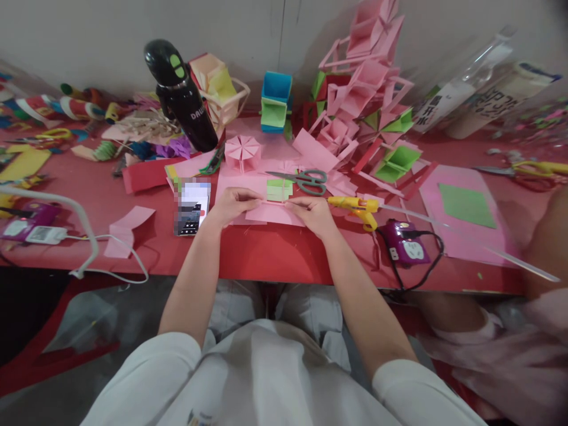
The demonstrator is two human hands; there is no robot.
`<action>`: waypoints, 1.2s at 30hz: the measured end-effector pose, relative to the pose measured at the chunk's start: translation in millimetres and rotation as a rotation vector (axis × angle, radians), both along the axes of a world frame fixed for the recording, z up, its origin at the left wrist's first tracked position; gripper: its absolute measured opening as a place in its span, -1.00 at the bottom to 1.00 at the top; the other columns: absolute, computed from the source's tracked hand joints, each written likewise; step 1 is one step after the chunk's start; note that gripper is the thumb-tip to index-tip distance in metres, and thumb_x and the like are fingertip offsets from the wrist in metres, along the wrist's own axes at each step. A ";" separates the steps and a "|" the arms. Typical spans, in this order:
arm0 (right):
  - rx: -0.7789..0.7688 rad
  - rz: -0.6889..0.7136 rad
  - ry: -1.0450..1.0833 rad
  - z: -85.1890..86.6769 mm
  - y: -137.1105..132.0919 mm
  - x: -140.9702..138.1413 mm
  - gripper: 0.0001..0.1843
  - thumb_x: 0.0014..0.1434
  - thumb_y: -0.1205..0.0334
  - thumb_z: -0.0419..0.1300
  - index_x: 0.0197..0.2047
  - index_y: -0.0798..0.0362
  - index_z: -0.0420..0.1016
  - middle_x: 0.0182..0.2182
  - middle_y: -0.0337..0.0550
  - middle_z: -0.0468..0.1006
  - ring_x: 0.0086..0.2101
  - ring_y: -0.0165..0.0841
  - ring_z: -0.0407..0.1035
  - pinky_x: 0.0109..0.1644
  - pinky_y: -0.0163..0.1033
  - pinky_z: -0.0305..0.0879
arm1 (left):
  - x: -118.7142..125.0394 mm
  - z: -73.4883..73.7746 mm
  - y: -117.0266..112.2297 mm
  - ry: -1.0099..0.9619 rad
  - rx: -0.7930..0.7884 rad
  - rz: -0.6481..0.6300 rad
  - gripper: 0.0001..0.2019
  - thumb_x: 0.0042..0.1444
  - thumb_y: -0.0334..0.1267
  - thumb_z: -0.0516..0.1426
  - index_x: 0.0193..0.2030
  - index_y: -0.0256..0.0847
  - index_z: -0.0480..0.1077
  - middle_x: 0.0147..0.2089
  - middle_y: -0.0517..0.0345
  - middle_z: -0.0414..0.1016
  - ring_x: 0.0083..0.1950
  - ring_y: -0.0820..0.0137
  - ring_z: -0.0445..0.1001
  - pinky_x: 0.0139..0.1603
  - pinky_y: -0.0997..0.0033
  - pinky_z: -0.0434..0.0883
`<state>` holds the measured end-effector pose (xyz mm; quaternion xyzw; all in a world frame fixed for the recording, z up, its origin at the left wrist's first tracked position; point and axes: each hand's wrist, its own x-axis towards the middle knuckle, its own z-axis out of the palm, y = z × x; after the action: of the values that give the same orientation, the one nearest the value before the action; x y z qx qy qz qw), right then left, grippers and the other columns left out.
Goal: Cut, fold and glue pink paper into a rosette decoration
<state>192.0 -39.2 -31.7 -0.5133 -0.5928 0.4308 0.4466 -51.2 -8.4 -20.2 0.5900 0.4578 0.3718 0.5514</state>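
Observation:
Both my hands pinch a narrow strip of pink paper [273, 203] by its two ends, just above the table's near part. My left hand [237, 204] is closed on the left end, my right hand [310, 211] on the right end. Behind the strip lies a small light green paper piece [279, 188] on a pink sheet [257, 216]. Grey-handled scissors [306, 179] rest just beyond my right hand. A yellow glue gun [355, 205] with a long clear glue stick lies to its right.
A phone [194, 204] lies left of my hands. Behind stand a black bottle [189, 106], a blue-and-green paper box [276, 103] and a tall pink paper structure [361, 89]. A purple power socket [406, 244] with a black cable sits right. Another person's arm [550, 236] is at the right edge.

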 end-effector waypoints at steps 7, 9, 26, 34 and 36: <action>-0.016 0.020 -0.015 1.7 -1.2 -1.0 -0.74 0.04 -0.01 0.39 -0.25 -0.04 0.73 -0.26 -0.14 0.72 -0.23 -0.22 0.58 -0.08 -0.13 0.48 | 1.8 1.6 -1.5 0.041 -0.026 -0.007 -0.70 -0.14 -0.11 0.42 -0.28 -0.23 0.65 -0.22 0.00 0.68 -0.18 0.28 0.56 -0.10 0.30 0.47; -0.009 0.020 -0.029 2.3 -1.4 -0.8 -0.73 0.05 -0.01 0.39 -0.25 -0.04 0.73 -0.28 -0.14 0.72 -0.25 -0.23 0.58 -0.12 -0.14 0.47 | -0.3 0.3 -0.4 0.049 -0.022 0.000 -0.70 -0.16 -0.12 0.42 -0.28 -0.23 0.65 -0.23 0.00 0.67 -0.19 0.28 0.56 -0.13 0.32 0.46; -0.083 0.021 0.025 -4.2 2.0 9.6 -0.68 0.02 -0.05 0.39 -0.25 0.00 0.71 -0.30 -0.14 0.70 -0.31 -0.28 0.52 -0.12 -0.14 0.43 | -11.2 -6.8 4.4 0.088 -0.024 -0.021 -0.70 -0.04 -0.12 0.36 -0.17 -0.19 0.66 -0.18 0.01 0.68 -0.30 0.39 0.48 -0.26 0.39 0.39; -0.092 0.020 0.109 -5.4 2.9 9.1 -0.68 -0.07 -0.02 0.45 -0.27 -0.02 0.71 -0.31 -0.14 0.70 -0.30 -0.30 0.53 -0.10 -0.14 0.46 | -7.9 -3.5 3.0 0.066 -0.022 -0.037 -0.70 -0.06 -0.11 0.37 -0.20 -0.21 0.66 -0.18 0.01 0.67 -0.26 0.38 0.51 -0.21 0.40 0.41; -0.100 0.011 0.120 -4.3 2.6 8.4 -0.68 -0.09 -0.01 0.46 -0.29 -0.02 0.71 -0.31 -0.14 0.70 -0.29 -0.29 0.54 -0.09 -0.14 0.46 | -7.4 -1.3 1.8 0.061 -0.020 -0.044 -0.68 -0.08 -0.12 0.38 -0.19 -0.22 0.65 -0.17 0.00 0.67 -0.22 0.35 0.54 -0.19 0.38 0.42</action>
<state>200.4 -36.6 -36.0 -0.5047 -0.5456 0.4924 0.4530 -58.6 -6.6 -21.5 0.6054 0.4650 0.3370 0.5511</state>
